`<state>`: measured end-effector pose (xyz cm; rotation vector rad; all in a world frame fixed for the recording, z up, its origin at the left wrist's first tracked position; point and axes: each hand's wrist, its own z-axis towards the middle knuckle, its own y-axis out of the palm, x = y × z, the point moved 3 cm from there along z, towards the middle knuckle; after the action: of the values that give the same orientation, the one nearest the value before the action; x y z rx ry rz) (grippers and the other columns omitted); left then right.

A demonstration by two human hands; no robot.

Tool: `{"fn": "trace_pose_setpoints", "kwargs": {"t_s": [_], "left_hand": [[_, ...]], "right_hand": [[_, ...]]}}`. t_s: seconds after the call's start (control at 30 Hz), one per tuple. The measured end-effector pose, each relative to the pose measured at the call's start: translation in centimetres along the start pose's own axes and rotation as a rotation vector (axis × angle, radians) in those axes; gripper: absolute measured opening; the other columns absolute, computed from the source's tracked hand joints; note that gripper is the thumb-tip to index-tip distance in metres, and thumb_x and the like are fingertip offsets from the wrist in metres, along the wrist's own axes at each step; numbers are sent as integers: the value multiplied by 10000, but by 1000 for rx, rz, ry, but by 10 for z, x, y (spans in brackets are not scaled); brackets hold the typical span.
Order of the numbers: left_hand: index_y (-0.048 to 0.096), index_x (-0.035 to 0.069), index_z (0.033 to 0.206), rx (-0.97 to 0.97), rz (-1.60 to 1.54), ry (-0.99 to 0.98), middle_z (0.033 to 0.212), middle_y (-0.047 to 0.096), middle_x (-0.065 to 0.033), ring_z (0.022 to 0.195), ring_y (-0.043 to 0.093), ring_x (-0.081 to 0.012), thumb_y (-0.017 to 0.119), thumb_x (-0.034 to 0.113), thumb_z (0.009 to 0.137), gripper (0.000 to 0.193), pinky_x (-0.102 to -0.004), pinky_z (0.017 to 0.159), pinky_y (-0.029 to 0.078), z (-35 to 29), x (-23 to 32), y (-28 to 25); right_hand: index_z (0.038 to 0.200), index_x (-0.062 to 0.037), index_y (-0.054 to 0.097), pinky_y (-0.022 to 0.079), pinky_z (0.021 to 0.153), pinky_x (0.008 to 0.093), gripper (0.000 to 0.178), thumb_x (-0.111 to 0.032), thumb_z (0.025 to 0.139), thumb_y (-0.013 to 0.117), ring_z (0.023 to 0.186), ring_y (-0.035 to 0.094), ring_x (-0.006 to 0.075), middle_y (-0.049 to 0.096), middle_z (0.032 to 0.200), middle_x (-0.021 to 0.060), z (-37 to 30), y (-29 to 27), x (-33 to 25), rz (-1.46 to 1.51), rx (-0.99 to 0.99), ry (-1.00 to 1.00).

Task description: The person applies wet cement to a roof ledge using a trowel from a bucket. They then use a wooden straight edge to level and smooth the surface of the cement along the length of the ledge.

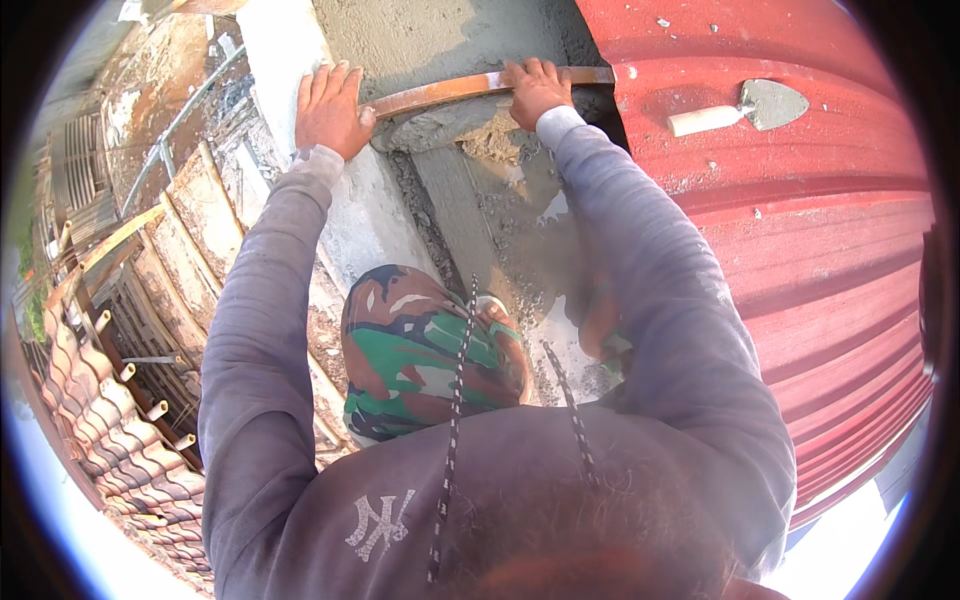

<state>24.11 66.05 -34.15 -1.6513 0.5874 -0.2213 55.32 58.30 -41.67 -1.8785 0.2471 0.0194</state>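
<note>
A long wooden strip (440,95), its ends bowed by the lens, lies across the wet grey mortar (440,45) between a white wall edge and a red metal roof. My left hand (335,112) is on its left end, over the wall edge, with the fingers laid forward across it and the thumb along it. Toward the other end, my right hand (540,92) grips the strip with bent fingers. Just on my side of the strip sits a ridge of mortar (440,127). A trowel (772,104) with a pale handle rests on the roof, apart from both hands.
Red corrugated roofing (800,270) fills the right side. The white wall (372,215) runs down the left of a wet, mortar-smeared channel (510,215) where I crouch. Beyond the wall, lower down, are wooden boards (205,210) and roof tiles (110,410).
</note>
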Motion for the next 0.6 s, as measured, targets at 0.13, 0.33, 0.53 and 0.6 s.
{"fn": "trace_pose_setpoints", "kwargs": {"t_s": [0.13, 0.33, 0.53, 0.6], "left_hand": [[659, 83, 1425, -506, 130, 140, 1439, 688, -139, 1396, 613, -302, 692, 172, 964, 471, -469, 1268, 353, 41, 39, 26], [804, 81, 1159, -436, 113, 141, 1209, 790, -149, 1125, 770, -325, 683, 103, 949, 243, -431, 942, 627, 50, 40, 62], [798, 67, 1169, -504, 78, 151, 1190, 789, -173, 1120, 766, -343, 744, 95, 905, 271, -427, 966, 620, 34, 50, 57], [797, 65, 1168, -505, 70, 162, 1184, 790, -172, 1126, 763, -345, 761, 101, 894, 279, -431, 976, 616, 30, 53, 53]], "right_hand": [[1568, -252, 528, 293, 1253, 612, 657, -108, 939, 647, 1522, 416, 328, 525, 1557, 108, 4, 6, 43, -59, -69, 94], [1567, -319, 536, 348, 1224, 647, 652, -78, 967, 620, 1515, 441, 308, 530, 1578, 34, 24, -1, 44, -123, -226, 140], [1547, -312, 558, 333, 1245, 655, 628, -55, 976, 605, 1527, 437, 309, 523, 1603, 18, 28, -8, 47, -121, -334, 139], [1537, -304, 567, 334, 1242, 660, 620, -49, 974, 606, 1520, 440, 319, 524, 1599, 23, 23, -2, 50, -93, -314, 138]]}}
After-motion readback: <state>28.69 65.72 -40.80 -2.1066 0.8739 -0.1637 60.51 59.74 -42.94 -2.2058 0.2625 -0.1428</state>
